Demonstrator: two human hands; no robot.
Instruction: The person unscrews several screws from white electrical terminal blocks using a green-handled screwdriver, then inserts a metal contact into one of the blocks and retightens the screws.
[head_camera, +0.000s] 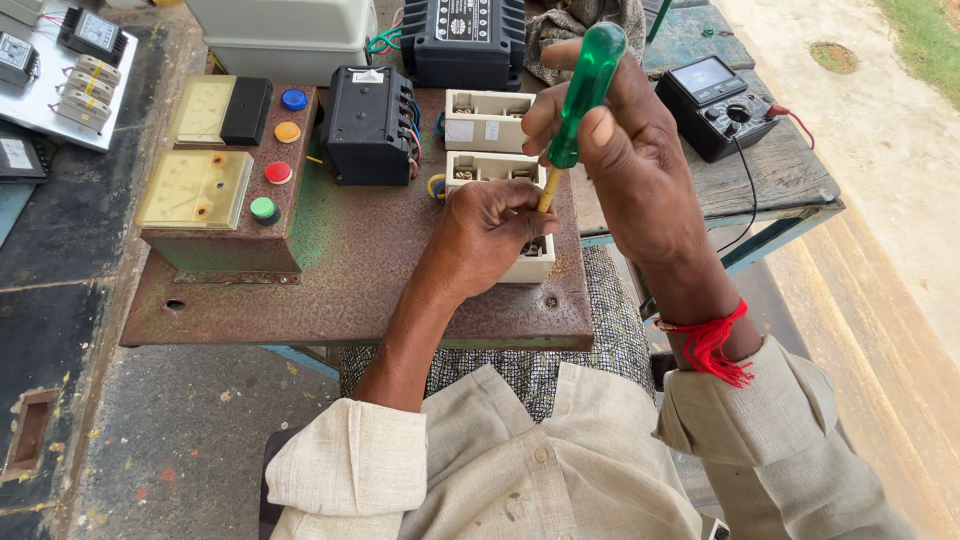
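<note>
Here the right hand (625, 150) fingers wrap a translucent green-handled screwdriver (582, 90), standing nearly upright.

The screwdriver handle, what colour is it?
See-through green, clearest in the head view: the screwdriver handle sits in the right hand.

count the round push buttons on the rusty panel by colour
blue button: 1
orange button: 1
red button: 1
green button: 1
total: 4

Rolled-up beige linen shirt sleeves (400, 470), red thread wristband (712, 340) with tassel.
</note>
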